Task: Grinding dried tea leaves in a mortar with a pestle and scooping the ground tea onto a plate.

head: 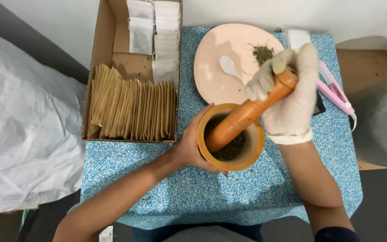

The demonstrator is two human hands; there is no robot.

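head view: the wooden mortar (231,136) sits mid-table on the blue speckled cloth (247,192). the bare left hand (193,143) cups its left wall. the gloved right hand (287,94) is fisted round the pestle (247,114), whose long axis slants from upper right down-left into the dried herbs (231,150).

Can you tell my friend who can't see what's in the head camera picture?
A gloved right hand pushes a wooden pestle into dried green herbs in a wooden mortar, steadied by the bare left hand. Behind are a pink plate and a cardboard box of packets.
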